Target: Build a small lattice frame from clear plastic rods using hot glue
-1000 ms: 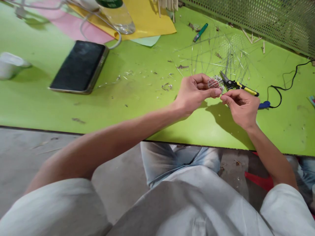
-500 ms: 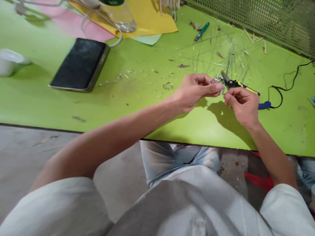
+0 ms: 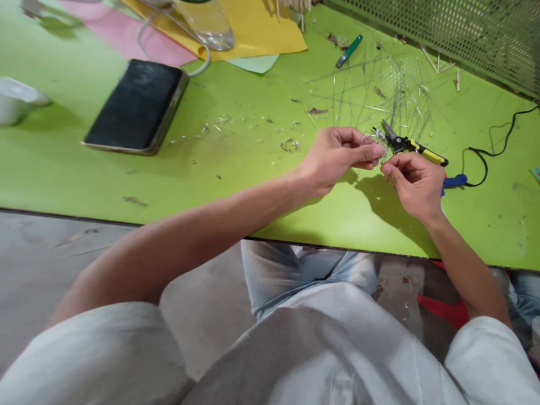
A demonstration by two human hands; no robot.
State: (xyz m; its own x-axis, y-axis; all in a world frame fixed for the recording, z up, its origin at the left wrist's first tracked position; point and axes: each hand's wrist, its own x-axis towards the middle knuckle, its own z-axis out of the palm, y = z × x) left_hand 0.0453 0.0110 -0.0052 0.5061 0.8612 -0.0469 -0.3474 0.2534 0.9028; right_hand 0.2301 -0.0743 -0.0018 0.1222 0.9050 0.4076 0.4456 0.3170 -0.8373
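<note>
Between thumb and fingers, my left hand pinches a small tangle of thin silvery wire. My right hand is closed just to the right, its thumb and forefinger pressed together at the edge of the tangle. What these fingertips grip is too small to make out. Behind my hands lies a pair of snips with black and yellow handles, blades apart. A blue-handled tool with a black cord shows partly past my right hand. Loose straight wires are scattered beyond.
A green-handled cutter lies farther back, near a perforated metal screen. To the left are a dark phone, a white object, a clear bottle and coloured paper. Debris dots the green table.
My right hand has shifted slightly left, its fingertips closer to the wire tangle. My left hand keeps its pinch. The whole view has shifted a little.
</note>
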